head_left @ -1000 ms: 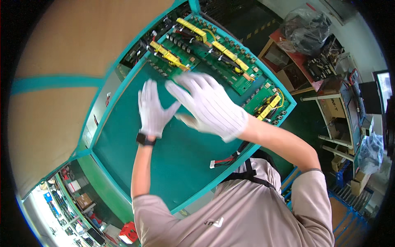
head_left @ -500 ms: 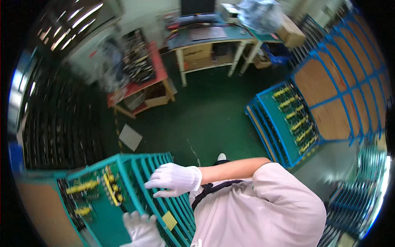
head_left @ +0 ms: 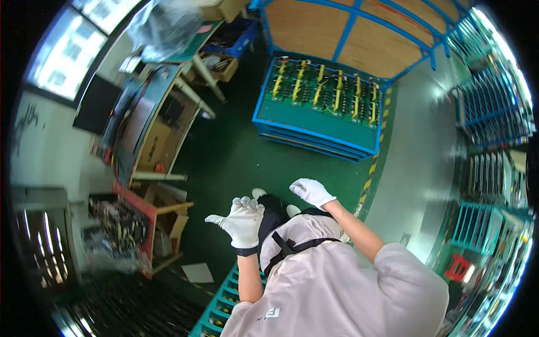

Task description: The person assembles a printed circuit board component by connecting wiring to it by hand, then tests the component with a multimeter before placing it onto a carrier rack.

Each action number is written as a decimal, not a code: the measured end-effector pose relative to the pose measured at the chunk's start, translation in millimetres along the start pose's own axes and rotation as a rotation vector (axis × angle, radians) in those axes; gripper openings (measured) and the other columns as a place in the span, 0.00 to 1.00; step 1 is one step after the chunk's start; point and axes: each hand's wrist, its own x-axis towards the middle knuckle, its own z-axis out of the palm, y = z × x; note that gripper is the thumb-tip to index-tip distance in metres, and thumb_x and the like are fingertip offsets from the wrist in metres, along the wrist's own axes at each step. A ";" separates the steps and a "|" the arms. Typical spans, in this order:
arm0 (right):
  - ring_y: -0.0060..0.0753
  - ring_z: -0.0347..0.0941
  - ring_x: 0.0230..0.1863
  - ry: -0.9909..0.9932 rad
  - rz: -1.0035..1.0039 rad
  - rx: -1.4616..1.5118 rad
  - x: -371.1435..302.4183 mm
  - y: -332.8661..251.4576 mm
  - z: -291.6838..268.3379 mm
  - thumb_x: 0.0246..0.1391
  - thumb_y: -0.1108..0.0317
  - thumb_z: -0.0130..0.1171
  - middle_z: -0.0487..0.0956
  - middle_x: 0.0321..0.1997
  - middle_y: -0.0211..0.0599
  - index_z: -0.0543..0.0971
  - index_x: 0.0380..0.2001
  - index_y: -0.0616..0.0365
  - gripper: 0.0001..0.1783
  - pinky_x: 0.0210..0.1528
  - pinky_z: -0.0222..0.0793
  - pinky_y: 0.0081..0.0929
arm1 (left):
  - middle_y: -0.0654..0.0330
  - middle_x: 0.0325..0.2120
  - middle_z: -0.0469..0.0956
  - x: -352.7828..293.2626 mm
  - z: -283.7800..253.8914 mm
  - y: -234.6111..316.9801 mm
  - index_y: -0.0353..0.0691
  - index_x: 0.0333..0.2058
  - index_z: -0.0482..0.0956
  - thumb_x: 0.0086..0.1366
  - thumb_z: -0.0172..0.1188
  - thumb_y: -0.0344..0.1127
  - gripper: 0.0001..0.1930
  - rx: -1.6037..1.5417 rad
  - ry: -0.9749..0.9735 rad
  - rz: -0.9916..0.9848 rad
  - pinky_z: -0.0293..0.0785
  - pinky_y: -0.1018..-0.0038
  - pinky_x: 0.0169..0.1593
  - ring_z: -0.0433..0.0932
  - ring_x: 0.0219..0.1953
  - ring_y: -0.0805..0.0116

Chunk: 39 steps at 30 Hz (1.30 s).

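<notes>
1 blue cart (head_left: pixel 314 119) lies lengthwise left to right.

Blue cart (head_left: pixel 317 121), green circuit boards (head_left: pixel 324 94) atop

Wearer presents in a pale beige short-sleeved shirt (head_left: pixel 337 281) bearing a small white chest mark (head_left: pixel 272 313), black strap (head_left: pixel 287 247) across the front, white gloves (head_left: pixel 247 231) on both hands, dark left wristband (head_left: pixel 245 251), black trousers (head_left: pixel 274 212) and light-coloured shoes (head_left: pixel 292 211).

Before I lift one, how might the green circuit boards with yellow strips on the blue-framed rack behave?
The green circuit boards look flat, so likely stiff and unlikely to roll. Their crowded yellow strips suggest possible fragility.
</notes>
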 end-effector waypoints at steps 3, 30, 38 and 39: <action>0.55 0.81 0.45 0.171 0.191 0.255 28.0 29.2 -14.3 0.65 0.51 0.55 0.85 0.42 0.50 0.83 0.42 0.59 0.21 0.47 0.76 0.45 | 0.63 0.22 0.67 72.5 2.5 4.6 0.44 0.25 0.69 0.40 0.46 0.93 0.48 0.115 0.166 -0.075 0.61 0.63 0.36 0.64 0.27 0.61; 0.44 0.71 0.56 -0.106 -0.753 -1.222 674.0 231.6 -137.1 0.57 0.69 0.51 0.76 0.51 0.44 0.74 0.56 0.60 0.23 0.60 0.67 0.42 | 0.68 0.18 0.55 223.7 -172.5 21.1 0.51 0.20 0.52 0.37 0.42 0.97 0.47 -0.066 1.305 -0.193 0.49 0.72 0.26 0.53 0.19 0.68; 0.40 0.75 0.47 -0.516 -0.956 -1.282 748.1 274.1 -94.3 0.55 0.67 0.53 0.77 0.36 0.35 0.79 0.31 0.52 0.06 0.64 0.64 0.48 | 0.72 0.19 0.69 182.9 -222.6 -78.9 0.56 0.23 0.69 0.46 0.47 0.91 0.40 -0.241 1.398 -0.146 0.66 0.73 0.32 0.68 0.25 0.72; 0.38 0.75 0.46 -0.521 -0.945 -1.313 744.4 274.8 -100.8 0.55 0.67 0.53 0.77 0.34 0.34 0.78 0.29 0.51 0.05 0.64 0.64 0.48 | 0.72 0.20 0.72 230.8 -192.3 -79.5 0.56 0.24 0.72 0.49 0.46 0.90 0.39 -0.149 1.466 -0.138 0.67 0.73 0.32 0.70 0.26 0.72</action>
